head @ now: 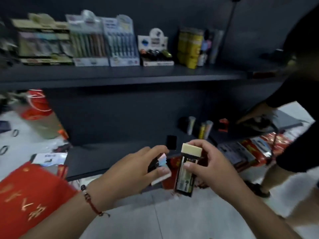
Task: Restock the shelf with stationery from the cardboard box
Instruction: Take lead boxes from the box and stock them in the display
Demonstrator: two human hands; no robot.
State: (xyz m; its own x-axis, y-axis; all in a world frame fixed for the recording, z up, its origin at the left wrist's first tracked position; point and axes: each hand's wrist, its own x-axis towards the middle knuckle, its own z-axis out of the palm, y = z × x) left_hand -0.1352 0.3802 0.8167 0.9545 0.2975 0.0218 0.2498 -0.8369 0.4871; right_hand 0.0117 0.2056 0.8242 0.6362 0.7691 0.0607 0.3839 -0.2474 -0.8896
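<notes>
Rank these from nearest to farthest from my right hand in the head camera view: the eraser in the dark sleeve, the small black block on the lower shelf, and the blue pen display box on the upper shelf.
From the right hand:
1. Eraser in the dark sleeve: gripped in that hand.
2. Small black block: just up-left, standing on the lower shelf.
3. Blue pen display box: far up-left, on the upper shelf.

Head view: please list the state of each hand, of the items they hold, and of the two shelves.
left hand: grips a small stack of erasers
stack of erasers: held, fanned out, above the floor
right hand: grips one eraser
eraser: held upright, pale end out of its dark sleeve
upper shelf: partly stocked, display boxes upright
lower shelf: mostly bare on the left
</notes>
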